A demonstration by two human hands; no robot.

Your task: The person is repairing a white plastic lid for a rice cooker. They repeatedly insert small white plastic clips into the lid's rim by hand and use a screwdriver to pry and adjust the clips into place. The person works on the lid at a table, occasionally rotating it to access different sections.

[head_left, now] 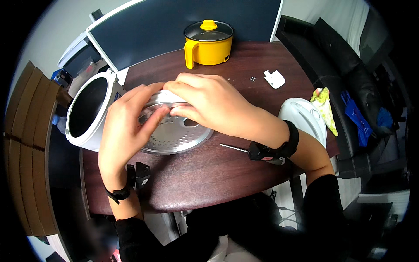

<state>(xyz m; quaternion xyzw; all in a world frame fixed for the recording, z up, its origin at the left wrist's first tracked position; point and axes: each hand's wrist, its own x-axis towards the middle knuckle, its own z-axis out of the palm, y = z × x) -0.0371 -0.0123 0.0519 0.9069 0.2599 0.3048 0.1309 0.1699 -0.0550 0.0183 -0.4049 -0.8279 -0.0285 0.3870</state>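
Observation:
A round perforated metal plate [174,136] with a larger round hole leans tilted over the table in front of me. My left hand [124,124] grips its upper left edge, thumb on the near face. My right hand [211,98] closes on the upper edge, fingers over the top and thumb beneath. Between the hands shows a whitish rim piece [163,97], partly hidden by my fingers. Left of my left hand stands a white rice cooker body [111,91], open at the top with a dark inside. Under my right wrist lies a screwdriver [235,147], its handle partly hidden.
A yellow pot [214,51] with a glass lid stands at the back. Right of it are small screws [252,79] and a white plastic piece [274,79]. A white oval cover [301,113] and a yellow-green cloth [323,107] lie near the right edge. A dark partition [148,32] borders the back.

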